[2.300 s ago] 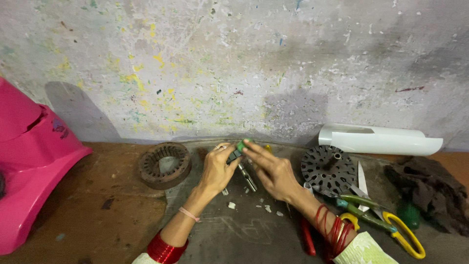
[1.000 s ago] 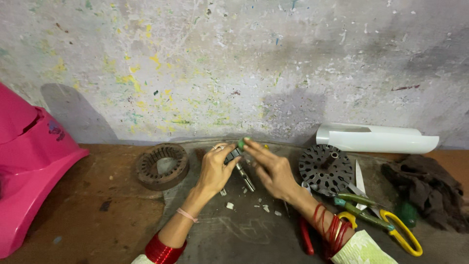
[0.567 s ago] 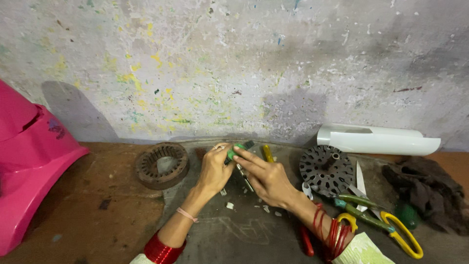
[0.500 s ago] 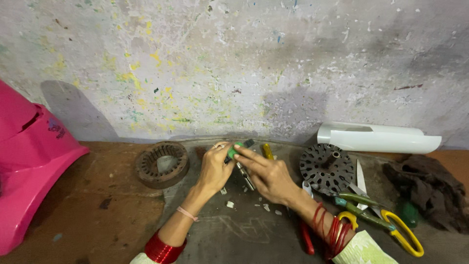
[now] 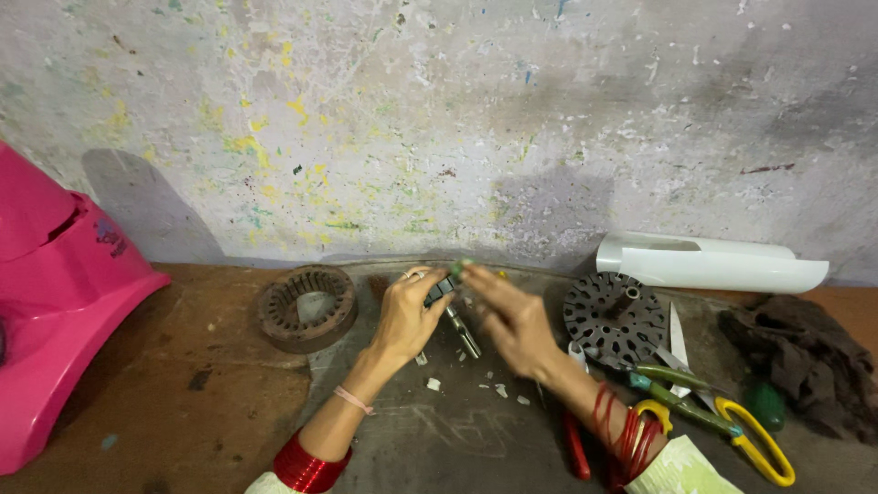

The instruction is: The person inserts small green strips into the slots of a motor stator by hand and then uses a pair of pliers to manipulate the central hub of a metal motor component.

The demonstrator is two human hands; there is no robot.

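Observation:
My left hand (image 5: 404, 316) grips a small dark part with a metal shaft (image 5: 460, 327) that points down toward the bench. Its upper end carries a green tip (image 5: 455, 271). My right hand (image 5: 512, 318) is blurred, its fingers stretched out flat against that green tip. Both hands meet over the grey metal sheet (image 5: 439, 430) near the wall. Small white scraps (image 5: 433, 384) lie on the sheet under them.
A rusty ring-shaped stator core (image 5: 305, 306) lies left of the hands. On the right are a round black perforated rotor (image 5: 615, 317), yellow-handled snips (image 5: 732, 430), red-handled pliers (image 5: 576, 448), a dark rag (image 5: 805, 361) and a white curved plastic cover (image 5: 709, 265). A pink housing (image 5: 55, 311) fills the left edge.
My right hand has slid left and up along the part, from beside it to over its green end. The left hand has kept its grip in nearly the same place.

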